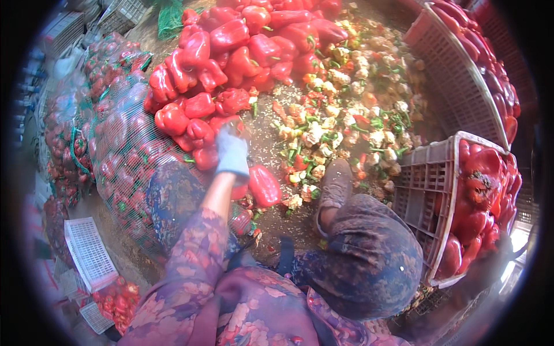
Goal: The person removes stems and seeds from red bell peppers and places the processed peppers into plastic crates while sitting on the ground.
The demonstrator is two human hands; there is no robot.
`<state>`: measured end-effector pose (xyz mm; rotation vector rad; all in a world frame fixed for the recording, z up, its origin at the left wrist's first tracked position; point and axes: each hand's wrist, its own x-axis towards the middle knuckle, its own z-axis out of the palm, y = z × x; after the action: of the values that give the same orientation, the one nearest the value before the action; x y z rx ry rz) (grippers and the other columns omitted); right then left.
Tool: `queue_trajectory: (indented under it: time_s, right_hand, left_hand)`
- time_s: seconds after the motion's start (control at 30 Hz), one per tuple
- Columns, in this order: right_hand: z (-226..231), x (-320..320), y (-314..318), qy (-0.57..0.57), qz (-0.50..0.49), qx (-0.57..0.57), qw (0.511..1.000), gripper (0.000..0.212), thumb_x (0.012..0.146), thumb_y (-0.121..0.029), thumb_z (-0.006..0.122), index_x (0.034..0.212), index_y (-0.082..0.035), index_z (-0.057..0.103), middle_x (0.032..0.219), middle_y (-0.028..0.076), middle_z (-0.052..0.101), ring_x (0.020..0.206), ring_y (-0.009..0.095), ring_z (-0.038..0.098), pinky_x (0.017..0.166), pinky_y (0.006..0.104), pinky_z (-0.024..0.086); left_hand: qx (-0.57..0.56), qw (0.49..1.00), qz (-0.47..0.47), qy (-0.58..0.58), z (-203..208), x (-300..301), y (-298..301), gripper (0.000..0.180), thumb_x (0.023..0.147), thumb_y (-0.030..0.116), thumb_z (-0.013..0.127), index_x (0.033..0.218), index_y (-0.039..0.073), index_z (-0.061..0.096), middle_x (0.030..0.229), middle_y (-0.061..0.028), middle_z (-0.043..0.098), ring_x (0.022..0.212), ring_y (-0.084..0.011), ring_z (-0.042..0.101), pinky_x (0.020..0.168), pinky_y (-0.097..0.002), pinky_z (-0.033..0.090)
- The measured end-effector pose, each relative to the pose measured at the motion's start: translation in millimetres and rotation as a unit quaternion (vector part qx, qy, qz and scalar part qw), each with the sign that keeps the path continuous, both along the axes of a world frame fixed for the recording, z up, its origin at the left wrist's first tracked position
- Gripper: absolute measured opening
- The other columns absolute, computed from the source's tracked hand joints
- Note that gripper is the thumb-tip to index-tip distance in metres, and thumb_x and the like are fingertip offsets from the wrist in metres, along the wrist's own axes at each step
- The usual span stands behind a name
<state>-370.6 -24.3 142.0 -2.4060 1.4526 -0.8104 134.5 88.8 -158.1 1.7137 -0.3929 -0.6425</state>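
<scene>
My left hand (pixel 232 151), in a pale glove, reaches forward to the near edge of a heap of red bell peppers (pixel 199 106). Its fingers are smeared by motion, so whether they grip a pepper cannot be made out. Just right of the wrist lies a large red bell pepper (pixel 265 187) on the ground. Pepper cores (pixel 314 134) with green stems and pale seeds are strewn to the right of the heap. I do not see my right hand in the picture.
Crates of red peppers (pixel 424 167) (pixel 456 75) stand on the right. Mesh sacks (pixel 124 144) full of peppers lean along the left, near a white plastic crate (pixel 90 254). My shoe (pixel 336 187) rests among the cores. Green netting (pixel 169 18) lies at the back.
</scene>
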Motion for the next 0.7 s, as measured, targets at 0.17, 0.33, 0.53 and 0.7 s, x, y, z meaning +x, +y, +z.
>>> queue_trajectory:
  time_s: [0.17, 0.33, 0.53, 0.7]
  right_hand:
    - [-53.9, 117.2, -22.8, -0.114, -0.010, 0.410, 0.905, 0.022, 0.082, -0.016, 0.066, 0.096, 0.001, 0.061, 0.086, 0.006, 0.061, 0.076, 0.013, 0.055, 0.064, 0.0289, 0.044]
    - [-154.8, 182.9, -60.1, -0.329, -0.091, 0.639, 0.689, 0.025, 0.088, -0.013, 0.066, 0.110, -0.003, 0.060, 0.090, 0.006, 0.065, 0.060, 0.005, 0.052, 0.041, 0.0188, 0.036]
    - [-205.4, 191.4, -46.8, -0.294, 0.014, 0.663, 0.688, 0.022, 0.097, -0.024, 0.057, 0.109, -0.005, 0.059, 0.088, 0.004, 0.064, 0.066, 0.009, 0.059, 0.047, 0.0229, 0.046]
    - [-216.3, 167.2, -38.1, -0.319, -0.029, 0.577, 0.751, 0.029, 0.100, -0.032, 0.053, 0.101, -0.005, 0.065, 0.069, -0.003, 0.058, 0.061, 0.005, 0.053, 0.050, 0.0208, 0.039]
  left_hand:
    - [0.349, 0.883, -0.201, -0.243, 82.4, 35.2, -19.8, 0.021, 0.084, 0.020, 0.056, 0.084, 0.005, 0.071, 0.084, -0.0166, 0.068, 0.077, -0.0310, 0.065, 0.070, -0.0388, 0.052]
    - [0.482, 0.533, -0.588, -0.371, 76.3, -48.1, -7.7, 0.042, 0.075, 0.027, 0.070, 0.114, 0.009, 0.064, 0.108, -0.0153, 0.067, 0.096, -0.0360, 0.064, 0.085, -0.0451, 0.051]
    - [0.249, 0.393, -0.746, -0.476, 44.0, -61.9, 29.7, 0.062, 0.071, 0.023, 0.074, 0.129, 0.010, 0.054, 0.128, -0.0134, 0.055, 0.126, -0.0315, 0.048, 0.103, -0.0460, 0.038]
    - [0.271, 0.786, -0.553, -0.054, 38.3, -65.7, -3.9, 0.066, 0.068, 0.014, 0.077, 0.128, 0.006, 0.052, 0.117, -0.0120, 0.063, 0.103, -0.0313, 0.064, 0.087, -0.0440, 0.053]
